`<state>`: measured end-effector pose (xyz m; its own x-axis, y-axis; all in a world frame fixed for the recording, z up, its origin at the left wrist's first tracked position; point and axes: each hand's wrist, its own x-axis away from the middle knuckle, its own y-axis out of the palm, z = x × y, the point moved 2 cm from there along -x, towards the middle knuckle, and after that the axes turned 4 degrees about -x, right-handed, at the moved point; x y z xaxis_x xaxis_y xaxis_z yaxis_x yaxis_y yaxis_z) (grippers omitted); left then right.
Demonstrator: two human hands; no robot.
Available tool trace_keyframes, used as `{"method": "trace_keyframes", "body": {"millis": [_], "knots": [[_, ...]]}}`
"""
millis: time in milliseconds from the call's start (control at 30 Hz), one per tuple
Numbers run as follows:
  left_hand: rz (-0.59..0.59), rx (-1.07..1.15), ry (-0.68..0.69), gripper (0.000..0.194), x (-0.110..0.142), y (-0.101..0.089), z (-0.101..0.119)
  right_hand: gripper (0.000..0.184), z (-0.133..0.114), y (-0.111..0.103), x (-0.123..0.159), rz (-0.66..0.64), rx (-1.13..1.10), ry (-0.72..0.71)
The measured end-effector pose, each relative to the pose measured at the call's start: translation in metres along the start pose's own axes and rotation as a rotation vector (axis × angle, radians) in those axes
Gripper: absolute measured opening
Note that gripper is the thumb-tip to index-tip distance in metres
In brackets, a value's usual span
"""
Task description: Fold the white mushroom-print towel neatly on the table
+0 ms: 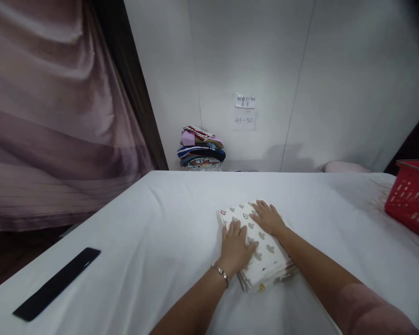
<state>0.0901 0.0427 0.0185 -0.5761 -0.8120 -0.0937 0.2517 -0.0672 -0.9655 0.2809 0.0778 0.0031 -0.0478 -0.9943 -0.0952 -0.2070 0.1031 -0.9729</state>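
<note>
A folded white cloth [260, 265] with a grey and red print lies on the white-covered table, its stacked layers showing along the near edge. My left hand [235, 249] rests flat on its left side, fingers spread, with a metal bracelet at the wrist. Across the far right part of the cloth, my right hand [268, 217] also lies open, palm down. Both palms touch the top of the cloth and neither hand grips it. The cloth's underside and part of its right edge are hidden.
A long black strip [57, 284] lies at the table's left. At the right edge stands a red plastic basket [410, 200]. Beyond the table, a pile of folded fabrics [202, 151] sits by the white wall. A pink curtain [56, 116] hangs at left.
</note>
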Motion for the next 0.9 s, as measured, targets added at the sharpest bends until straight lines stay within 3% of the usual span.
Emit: {"method": "trace_keyframes", "body": {"millis": [133, 267, 433, 533, 767, 900], "knots": [[0.07, -0.058, -0.087, 0.071, -0.03, -0.012, -0.012, 0.062, 0.004, 0.003, -0.001, 0.01, -0.002, -0.001], [0.0, -0.038, -0.19, 0.074, -0.048, -0.001, -0.028, 0.063, 0.003, 0.002, 0.0, -0.012, -0.015, 0.005], [0.017, -0.035, -0.182, 0.073, -0.047, 0.01, -0.031, 0.06, -0.001, -0.011, -0.007, -0.086, 0.002, 0.032], [0.011, -0.02, -0.185, 0.072, -0.046, 0.009, -0.029, 0.061, 0.003, -0.016, -0.017, -0.063, 0.014, 0.055], [-0.008, 0.012, -0.195, 0.072, -0.048, 0.009, -0.029, 0.064, 0.025, 0.002, -0.028, -0.106, -0.094, 0.094], [-0.032, 0.042, -0.213, 0.072, -0.047, 0.01, -0.03, 0.066, 0.025, -0.002, -0.03, -0.128, -0.21, 0.115]]}}
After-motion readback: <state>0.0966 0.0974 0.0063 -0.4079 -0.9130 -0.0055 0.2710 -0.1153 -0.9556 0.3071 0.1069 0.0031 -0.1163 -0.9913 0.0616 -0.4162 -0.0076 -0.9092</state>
